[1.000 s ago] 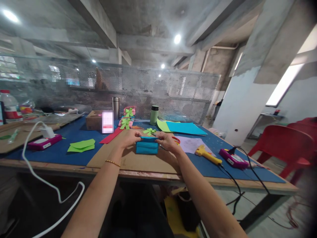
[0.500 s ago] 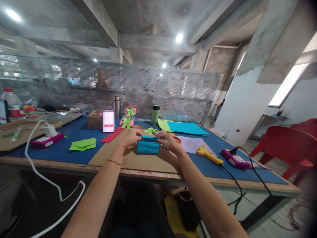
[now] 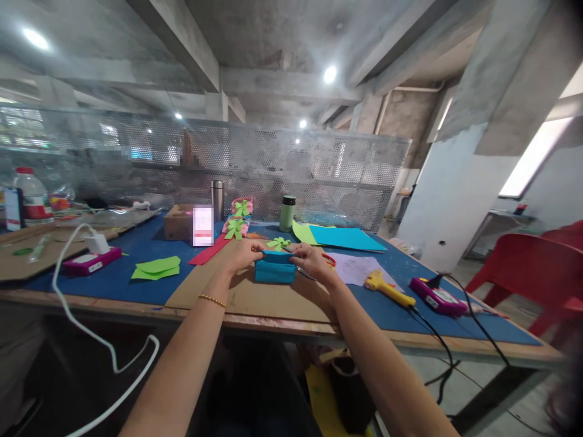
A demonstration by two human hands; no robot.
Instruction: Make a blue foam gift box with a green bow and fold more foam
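One camera sat on the person's head, looking forward and slightly down across the table (image 3: 113, 285). The forearms reached away from it toward mid-table, while the mesh screen (image 3: 282, 176) and ceiling beams (image 3: 182, 42) filled the far upper view.

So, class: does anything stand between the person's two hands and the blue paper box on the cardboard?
Nothing visible does. The left hand and right hand already grip the blue paper box at its ends, on the cardboard sheet.

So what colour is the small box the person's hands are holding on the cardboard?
Blue, closer to turquoise: the box shows best in the head view, held between both hands.
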